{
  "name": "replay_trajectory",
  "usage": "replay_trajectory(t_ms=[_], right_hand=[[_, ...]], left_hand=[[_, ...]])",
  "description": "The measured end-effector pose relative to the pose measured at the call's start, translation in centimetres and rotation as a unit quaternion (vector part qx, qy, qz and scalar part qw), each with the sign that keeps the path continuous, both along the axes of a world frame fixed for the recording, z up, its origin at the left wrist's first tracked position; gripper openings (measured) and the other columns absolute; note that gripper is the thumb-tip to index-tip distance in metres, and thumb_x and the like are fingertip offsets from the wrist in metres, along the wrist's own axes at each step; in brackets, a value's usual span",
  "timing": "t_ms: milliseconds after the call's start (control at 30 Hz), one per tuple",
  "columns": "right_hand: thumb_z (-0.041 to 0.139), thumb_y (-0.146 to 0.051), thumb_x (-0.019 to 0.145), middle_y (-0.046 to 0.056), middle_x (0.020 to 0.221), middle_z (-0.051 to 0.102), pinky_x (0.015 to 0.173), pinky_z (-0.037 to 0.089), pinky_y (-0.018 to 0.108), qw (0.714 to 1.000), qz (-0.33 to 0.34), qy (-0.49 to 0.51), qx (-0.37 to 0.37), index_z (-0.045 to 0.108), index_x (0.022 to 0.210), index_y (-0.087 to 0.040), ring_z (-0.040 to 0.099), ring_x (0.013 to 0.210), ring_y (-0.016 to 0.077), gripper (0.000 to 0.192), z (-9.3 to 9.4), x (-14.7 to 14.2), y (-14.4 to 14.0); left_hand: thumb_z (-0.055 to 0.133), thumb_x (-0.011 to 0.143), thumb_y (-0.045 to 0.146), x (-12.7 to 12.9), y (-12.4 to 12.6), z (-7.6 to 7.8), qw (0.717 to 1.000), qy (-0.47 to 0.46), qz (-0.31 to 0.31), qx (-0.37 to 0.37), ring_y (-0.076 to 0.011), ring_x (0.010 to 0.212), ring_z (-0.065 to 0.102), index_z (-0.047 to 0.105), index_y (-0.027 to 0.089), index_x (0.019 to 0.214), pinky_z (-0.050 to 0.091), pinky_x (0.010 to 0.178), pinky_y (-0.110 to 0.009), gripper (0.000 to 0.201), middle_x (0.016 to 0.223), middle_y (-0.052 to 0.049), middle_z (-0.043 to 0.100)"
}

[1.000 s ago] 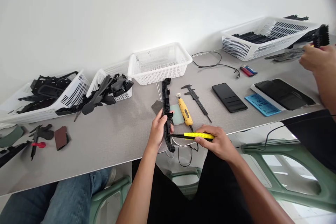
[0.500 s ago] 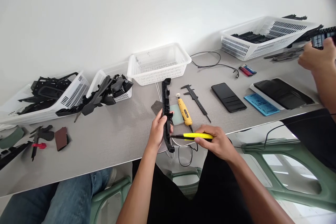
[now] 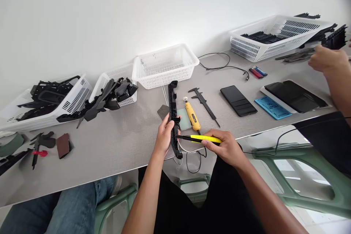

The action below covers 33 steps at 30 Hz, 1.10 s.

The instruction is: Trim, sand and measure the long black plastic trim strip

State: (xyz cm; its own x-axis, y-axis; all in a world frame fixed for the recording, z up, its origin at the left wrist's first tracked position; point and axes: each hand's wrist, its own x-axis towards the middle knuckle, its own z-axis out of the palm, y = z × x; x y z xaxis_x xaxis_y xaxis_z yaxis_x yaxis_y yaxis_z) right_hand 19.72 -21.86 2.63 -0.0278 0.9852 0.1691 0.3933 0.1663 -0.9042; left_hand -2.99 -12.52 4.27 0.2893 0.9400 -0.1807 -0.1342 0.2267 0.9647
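Black plastic strip, long and thin, sits at the near edge of the gray counter. It points from 6 o'clock up to 12 o'clock, and its low end hangs just past the counter's edge. It has little bumps and notches along its side.

The left hand has its fingers wrapped around the middle of the strip. The right hand has its fingers closed on a yellow knife that lies flat, and its dark tip touches the strip from the 3 o'clock side.

At 12 o'clock from the strip sits a white basket, and nothing can be seen inside it. Just beside it, at 9 o'clock, a second white basket holds a heap of black plastic parts that spill over its front. Farther out at 9 o'clock, a third basket holds more black parts. Far off at 2 o'clock, a big white basket has flat black pieces in it.

Close to the strip, at 3 o'clock, lie a small yellow tool, a black caliper and a black phone. Another person's hand is at the far right, by a black part there.
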Motion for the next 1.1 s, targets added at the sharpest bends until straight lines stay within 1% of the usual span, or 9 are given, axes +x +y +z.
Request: replay_trajectory(t_ms=[167,300,467,567,667,800,967,1100], right_hand=[[0.072,-0.063,0.100,0.004,0.073,0.073,0.063,0.045,0.033,1.000,0.022,0.011,0.019,0.078,0.082,-0.021,0.062,0.063,0.0189,0.045,0.00,0.11,-0.07],[0.072,-0.059,0.101,0.004,0.077,0.075,0.064,0.045,0.032,1.000,0.002,0.010,0.013,0.077,0.082,-0.021,0.064,0.067,0.0191,0.042,-0.04,0.11,-0.06],[0.075,-0.057,0.100,0.003,0.073,0.073,0.063,0.045,0.031,0.999,0.025,0.022,0.019,0.078,0.082,-0.021,0.062,0.064,0.0179,0.041,-0.06,0.17,-0.10],[0.075,-0.054,0.101,0.003,0.074,0.073,0.063,0.044,0.031,1.000,0.010,0.016,0.016,0.077,0.082,-0.021,0.063,0.065,0.0179,0.038,-0.20,0.07,-0.10],[0.074,-0.049,0.101,0.003,0.076,0.074,0.063,0.044,0.030,1.000,-0.009,0.009,0.022,0.078,0.084,-0.021,0.064,0.066,0.0182,0.033,-0.40,0.01,-0.15],[0.077,-0.047,0.100,0.002,0.072,0.073,0.063,0.044,0.030,0.999,0.023,0.014,0.046,0.078,0.080,-0.022,0.063,0.064,0.0173,0.032,-0.56,0.17,-0.24],[0.076,-0.045,0.100,0.002,0.075,0.075,0.063,0.044,0.030,0.999,-0.006,0.009,0.043,0.078,0.083,-0.021,0.064,0.065,0.0176,0.029,-0.58,0.13,-0.23],[0.076,-0.045,0.100,0.001,0.071,0.072,0.062,0.043,0.030,0.998,0.012,0.016,0.053,0.078,0.080,-0.021,0.060,0.061,0.0162,0.031,-0.57,0.16,-0.28]], left_hand=[[0.069,0.099,0.045,0.00,0.01,-0.09,1.000,0.000,-0.005,0.002,-0.0106,0.060,0.063,0.059,0.024,0.160,0.048,0.047,-0.024,0.065,0.146,-0.017,0.072],[0.068,0.099,0.044,-0.06,0.05,-0.19,1.000,-0.002,-0.002,0.005,-0.0098,0.062,0.063,0.059,0.024,0.159,0.050,0.049,-0.024,0.064,0.151,-0.017,0.070],[0.067,0.100,0.044,-0.11,0.05,-0.08,1.000,0.001,-0.010,-0.003,-0.0081,0.059,0.060,0.058,0.024,0.159,0.049,0.047,-0.023,0.063,0.154,-0.017,0.068],[0.067,0.101,0.043,-0.08,0.05,-0.06,1.000,-0.002,-0.009,0.002,-0.0087,0.062,0.063,0.059,0.023,0.158,0.051,0.050,-0.023,0.061,0.153,-0.017,0.068],[0.068,0.100,0.043,-0.06,0.01,-0.14,1.000,-0.007,-0.005,-0.001,-0.0100,0.063,0.064,0.059,0.024,0.159,0.051,0.049,-0.023,0.063,0.152,-0.017,0.069],[0.068,0.099,0.045,-0.07,-0.02,-0.30,1.000,-0.002,-0.007,-0.001,-0.0088,0.059,0.061,0.059,0.024,0.158,0.050,0.046,-0.023,0.063,0.153,-0.017,0.068],[0.069,0.099,0.045,-0.08,0.04,-0.32,1.000,-0.008,-0.007,-0.001,-0.0094,0.062,0.064,0.061,0.023,0.156,0.052,0.049,-0.023,0.062,0.152,-0.017,0.068],[0.068,0.099,0.046,-0.09,0.07,-0.40,1.000,-0.005,-0.007,-0.001,-0.0086,0.060,0.062,0.061,0.022,0.156,0.050,0.047,-0.023,0.062,0.154,-0.018,0.067]])
